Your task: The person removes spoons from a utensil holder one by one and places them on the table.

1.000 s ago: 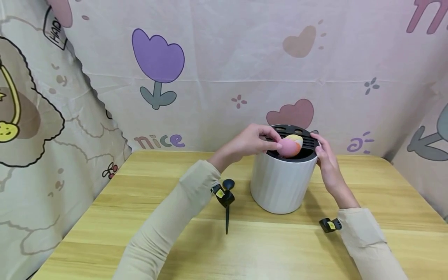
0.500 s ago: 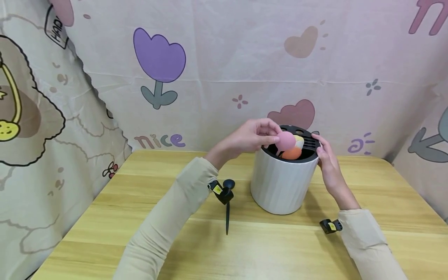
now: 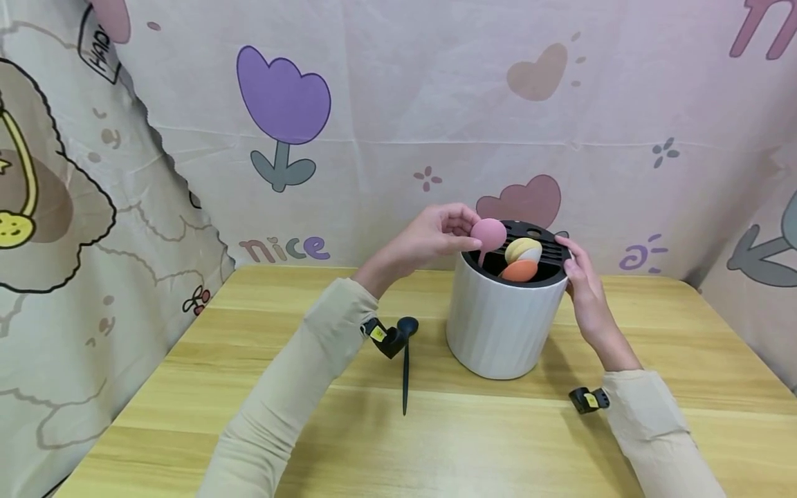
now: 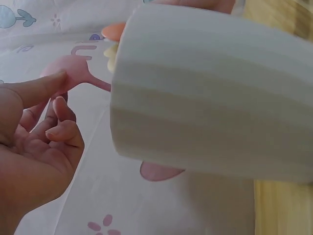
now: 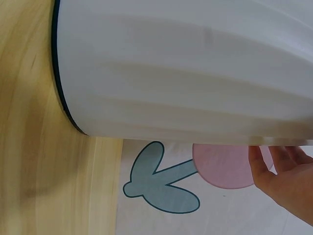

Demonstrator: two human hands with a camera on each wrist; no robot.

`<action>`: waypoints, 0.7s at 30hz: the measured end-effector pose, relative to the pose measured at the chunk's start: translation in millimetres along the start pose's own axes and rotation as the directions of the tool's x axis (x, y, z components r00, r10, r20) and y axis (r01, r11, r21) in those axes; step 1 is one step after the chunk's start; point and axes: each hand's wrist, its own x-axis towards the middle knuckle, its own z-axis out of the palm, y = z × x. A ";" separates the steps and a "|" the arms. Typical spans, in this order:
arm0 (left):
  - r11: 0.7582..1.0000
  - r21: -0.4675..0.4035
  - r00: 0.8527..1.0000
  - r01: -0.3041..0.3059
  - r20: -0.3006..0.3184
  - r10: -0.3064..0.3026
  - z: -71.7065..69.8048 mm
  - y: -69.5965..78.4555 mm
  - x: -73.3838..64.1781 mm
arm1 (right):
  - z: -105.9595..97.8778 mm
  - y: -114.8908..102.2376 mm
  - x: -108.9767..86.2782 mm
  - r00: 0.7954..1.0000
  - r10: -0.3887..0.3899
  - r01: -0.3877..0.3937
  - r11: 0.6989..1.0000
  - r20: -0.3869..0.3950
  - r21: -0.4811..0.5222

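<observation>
the pink utensil (image 3: 488,235) is right of centre in the head view, its handle down in the white holder (image 3: 506,328); my left hand (image 3: 432,235) pinches its round head between thumb and fingers. just right of it show an orange utensil (image 3: 519,270) and a yellow one (image 3: 518,250). my right hand (image 3: 587,296) grips the holder's right rim. a black utensil (image 3: 406,366) lies on the wooden table (image 3: 486,443), lower centre.

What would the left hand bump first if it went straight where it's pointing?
The left hand pinches the pink spoon; past that, it would probably meet the yellow utensil first, though it might pass above: depth is unclear.
</observation>
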 end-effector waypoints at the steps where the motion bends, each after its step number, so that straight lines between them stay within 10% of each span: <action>1: 1.000 0.002 1.000 -0.002 -0.002 0.002 -1.0 -0.4 -0.8 | 0.3 -0.3 0.1 1.000 0.002 -0.002 1.000 0.001 0.001; 14: 0.978 0.132 0.977 -0.164 -0.117 0.180 -6.0 3.0 -1.6 | -0.9 -1.9 -1.3 1.000 0.009 -0.009 1.000 0.006 -0.006; 21: 0.931 0.101 0.901 -0.351 -0.232 0.366 -9.8 16.9 -8.4 | -0.3 -2.5 -1.7 1.000 0.013 -0.013 1.000 0.009 -0.010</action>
